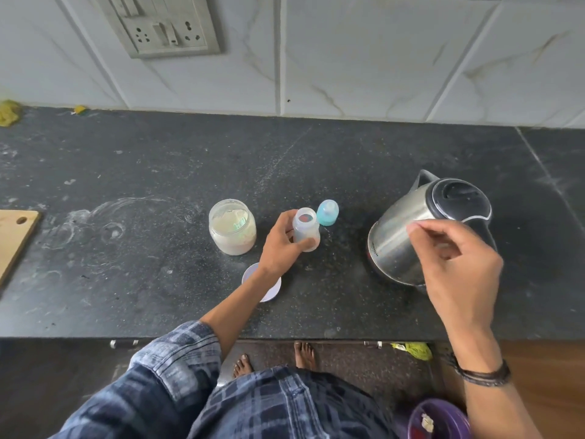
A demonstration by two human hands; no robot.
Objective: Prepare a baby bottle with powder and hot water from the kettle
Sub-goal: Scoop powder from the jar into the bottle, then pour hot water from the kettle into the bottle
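Observation:
My left hand [280, 245] grips the small clear baby bottle [306, 231], which stands uncapped on the dark counter [158, 296]. Just behind it stands the bottle's blue teat cap [327, 213]. An open glass jar of pale powder [232, 231], with something greenish inside, sits left of the bottle. Under my left wrist lies a round pale lid [273, 294]. The steel kettle [402, 239], black lid closed, stands to the right. My right hand [456, 258] hovers in front of the kettle's handle side, fingers loosely bent, holding nothing I can see.
A wooden cutting board [15, 236] juts in at the left edge. A switch and socket panel [167, 26] is on the tiled wall. A purple container [438, 419] sits on the floor at lower right. White smears mark the counter left of the jar.

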